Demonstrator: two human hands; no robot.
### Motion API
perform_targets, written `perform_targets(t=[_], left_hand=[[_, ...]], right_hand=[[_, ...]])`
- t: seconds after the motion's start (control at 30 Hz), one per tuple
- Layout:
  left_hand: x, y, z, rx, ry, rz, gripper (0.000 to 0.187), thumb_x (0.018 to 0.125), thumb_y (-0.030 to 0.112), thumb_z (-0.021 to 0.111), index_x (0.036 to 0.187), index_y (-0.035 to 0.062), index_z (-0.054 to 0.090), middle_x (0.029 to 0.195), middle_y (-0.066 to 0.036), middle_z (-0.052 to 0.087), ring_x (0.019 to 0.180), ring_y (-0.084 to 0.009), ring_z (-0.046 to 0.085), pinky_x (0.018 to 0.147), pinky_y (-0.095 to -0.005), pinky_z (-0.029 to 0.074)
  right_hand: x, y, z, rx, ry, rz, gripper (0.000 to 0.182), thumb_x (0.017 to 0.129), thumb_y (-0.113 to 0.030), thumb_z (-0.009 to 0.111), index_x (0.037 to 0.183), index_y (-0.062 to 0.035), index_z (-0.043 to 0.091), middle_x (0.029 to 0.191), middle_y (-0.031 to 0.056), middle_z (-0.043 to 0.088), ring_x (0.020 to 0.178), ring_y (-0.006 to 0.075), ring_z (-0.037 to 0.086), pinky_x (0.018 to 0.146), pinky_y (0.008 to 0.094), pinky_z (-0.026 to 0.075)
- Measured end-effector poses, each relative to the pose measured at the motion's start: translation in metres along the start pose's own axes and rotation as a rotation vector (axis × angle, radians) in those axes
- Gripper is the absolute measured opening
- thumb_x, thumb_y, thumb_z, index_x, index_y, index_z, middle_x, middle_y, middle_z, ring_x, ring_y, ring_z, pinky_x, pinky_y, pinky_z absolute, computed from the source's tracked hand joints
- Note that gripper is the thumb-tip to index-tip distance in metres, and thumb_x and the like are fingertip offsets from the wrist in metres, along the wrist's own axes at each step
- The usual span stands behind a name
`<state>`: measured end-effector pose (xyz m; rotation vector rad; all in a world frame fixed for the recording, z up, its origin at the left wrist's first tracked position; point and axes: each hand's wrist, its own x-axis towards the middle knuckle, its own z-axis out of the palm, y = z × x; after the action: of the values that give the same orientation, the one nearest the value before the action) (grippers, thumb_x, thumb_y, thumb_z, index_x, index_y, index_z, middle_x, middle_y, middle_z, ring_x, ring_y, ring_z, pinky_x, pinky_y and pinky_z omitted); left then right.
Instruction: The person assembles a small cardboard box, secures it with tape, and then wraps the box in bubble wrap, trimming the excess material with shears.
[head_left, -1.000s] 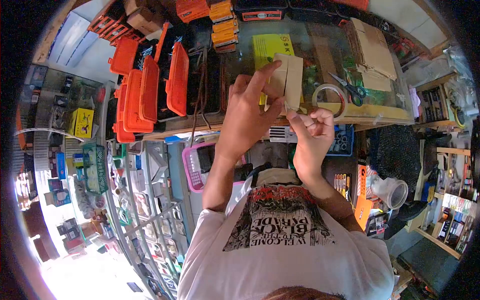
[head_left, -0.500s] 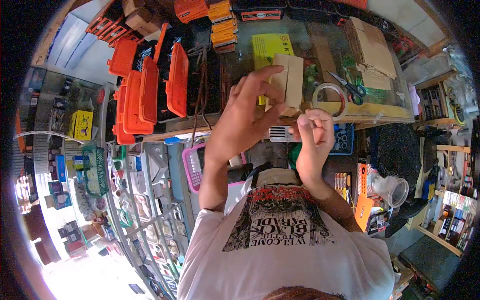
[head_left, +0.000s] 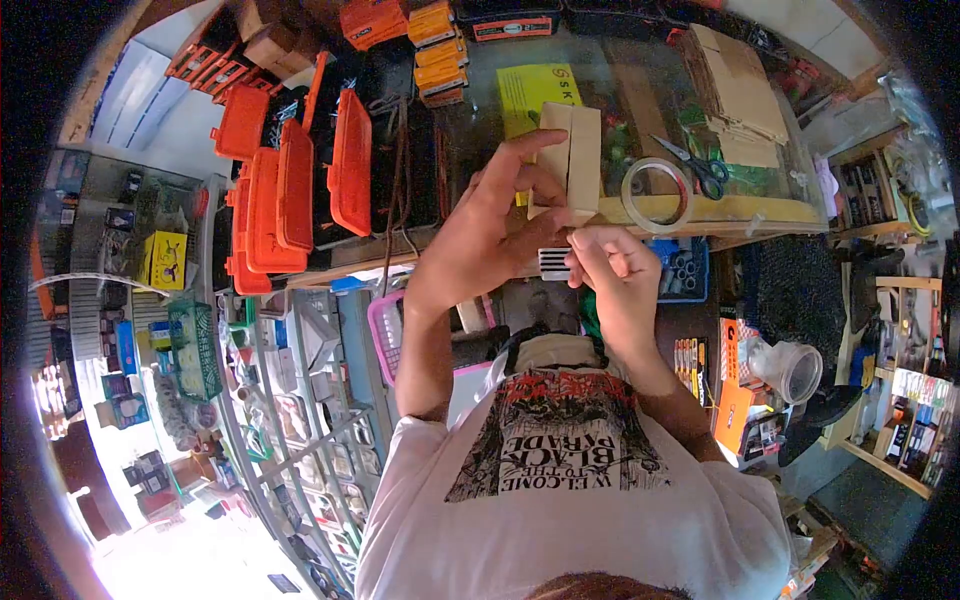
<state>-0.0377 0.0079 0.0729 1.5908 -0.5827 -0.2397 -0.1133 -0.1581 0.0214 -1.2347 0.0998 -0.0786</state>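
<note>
A small cardboard box (head_left: 581, 150) with a seam along its face stands at the counter's near edge, over a yellow package. My left hand (head_left: 485, 220) grips it from the left, with bent fingers on its side and thumb near its lower end. Just below the box, my right hand (head_left: 615, 265) is closed in a pinch; what its fingertips hold, if anything, is too small to make out. A roll of clear tape (head_left: 632, 207) lies right of the box, beside scissors (head_left: 710, 180) with dark handles.
Orange-lidded cases (head_left: 350, 170) stand open at the left of the counter. A stack of flat cardboard (head_left: 735, 85) lies at the back right. Below the counter are a pink-rimmed basket (head_left: 378, 335) and a blue tray (head_left: 690, 290). Crowded shelves flank both sides.
My right hand has lowered slightly and drawn away from the bottom of the box, its fingers still pinched. My left hand keeps its hold on the box.
</note>
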Motion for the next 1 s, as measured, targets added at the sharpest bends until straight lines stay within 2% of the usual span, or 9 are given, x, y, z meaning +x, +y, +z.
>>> perform_targets(t=[0.1, 0.2, 0.23, 0.3, 0.5, 0.6, 0.7, 0.8, 1.0], left_hand=[[0.004, -0.004, -0.002, 0.455, 0.065, 0.094, 0.07, 0.089, -0.004, 0.072, 0.15, 0.0052, 0.038, 0.101, -0.007, 0.067, 0.105, -0.0195, 0.065, 0.086, -0.0374, 0.056], [0.009, 0.0, 0.001, 0.697, 0.153, 0.173, 0.073, 0.086, 0.005, 0.077, 0.15, 0.0085, 0.042, 0.098, -0.005, 0.071, 0.104, -0.0227, 0.066, 0.098, -0.0471, 0.048], [0.01, 0.001, 0.0, 0.725, 0.151, 0.176, 0.074, 0.085, 0.007, 0.078, 0.15, 0.0096, 0.042, 0.097, -0.004, 0.072, 0.104, -0.0237, 0.067, 0.101, -0.0488, 0.045], [0.012, 0.003, -0.001, 0.78, 0.146, 0.184, 0.076, 0.084, 0.012, 0.08, 0.15, 0.0119, 0.043, 0.096, -0.001, 0.073, 0.104, -0.0258, 0.067, 0.108, -0.0522, 0.037], [0.02, 0.002, -0.005, 0.721, 0.086, 0.107, 0.078, 0.085, 0.012, 0.078, 0.152, 0.0126, 0.038, 0.093, 0.001, 0.073, 0.104, -0.025, 0.067, 0.112, -0.0527, 0.03], [0.022, -0.001, -0.007, 0.738, 0.077, 0.17, 0.08, 0.084, 0.008, 0.077, 0.153, 0.0115, 0.037, 0.092, -0.002, 0.072, 0.1, -0.0239, 0.069, 0.106, -0.0497, 0.04], [0.023, 0.001, -0.004, 0.462, 0.07, 0.079, 0.075, 0.082, 0.001, 0.073, 0.148, 0.0102, 0.039, 0.082, -0.01, 0.068, 0.086, -0.0331, 0.069, 0.081, -0.0449, 0.05], [0.021, -0.004, -0.004, 0.422, 0.092, 0.107, 0.073, 0.083, -0.002, 0.073, 0.146, 0.0077, 0.04, 0.081, -0.013, 0.069, 0.078, -0.0323, 0.072, 0.074, -0.0418, 0.054], [0.018, -0.01, -0.007, 0.474, 0.124, 0.146, 0.067, 0.081, -0.001, 0.076, 0.141, 0.0067, 0.047, 0.083, -0.013, 0.071, 0.082, -0.0288, 0.073, 0.078, -0.0384, 0.055]], right_hand=[[0.004, 0.003, 0.003, 0.046, 0.053, 0.013, 0.021, 0.1, -0.018, 0.068, 0.107, 0.0012, 0.07, 0.084, 0.0068, 0.067, 0.067, 0.0121, 0.059, 0.062, 0.0267, 0.049], [0.006, 0.007, 0.006, 0.053, 0.096, 0.032, 0.02, 0.099, -0.02, 0.07, 0.105, -0.0002, 0.071, 0.081, 0.0062, 0.067, 0.062, 0.0099, 0.057, 0.057, 0.0243, 0.047], [0.006, 0.008, 0.007, 0.047, 0.11, 0.044, 0.021, 0.099, -0.02, 0.07, 0.105, -0.0006, 0.072, 0.08, 0.0061, 0.067, 0.06, 0.009, 0.056, 0.055, 0.0234, 0.046], [0.009, 0.005, 0.007, 0.052, 0.106, 0.086, 0.026, 0.098, -0.025, 0.072, 0.107, -0.0003, 0.073, 0.085, 0.0057, 0.07, 0.068, 0.0095, 0.063, 0.052, 0.0223, 0.047], [0.014, 0.003, 0.007, 0.079, 0.096, 0.15, 0.031, 0.097, -0.03, 0.073, 0.106, -0.0002, 0.075, 0.085, 0.0057, 0.072, 0.069, 0.0079, 0.064, 0.048, 0.0212, 0.044], [0.014, 0.007, 0.004, 0.067, 0.091, 0.165, 0.029, 0.097, -0.028, 0.073, 0.104, -0.0003, 0.074, 0.084, 0.0052, 0.072, 0.068, 0.0079, 0.064, 0.048, 0.0211, 0.044], [0.014, 0.008, 0.007, 0.064, 0.112, 0.147, 0.027, 0.097, -0.027, 0.072, 0.102, -0.0007, 0.074, 0.084, 0.0045, 0.072, 0.067, 0.0081, 0.065, 0.049, 0.021, 0.045], [0.014, 0.011, 0.007, 0.068, 0.118, 0.144, 0.025, 0.097, -0.026, 0.072, 0.101, -0.0011, 0.074, 0.084, 0.0044, 0.073, 0.068, 0.0084, 0.066, 0.049, 0.0211, 0.046], [0.015, 0.007, 0.01, 0.063, 0.117, 0.16, 0.025, 0.096, -0.025, 0.074, 0.102, -0.001, 0.074, 0.085, 0.0048, 0.073, 0.068, 0.0087, 0.066, 0.049, 0.021, 0.046]])
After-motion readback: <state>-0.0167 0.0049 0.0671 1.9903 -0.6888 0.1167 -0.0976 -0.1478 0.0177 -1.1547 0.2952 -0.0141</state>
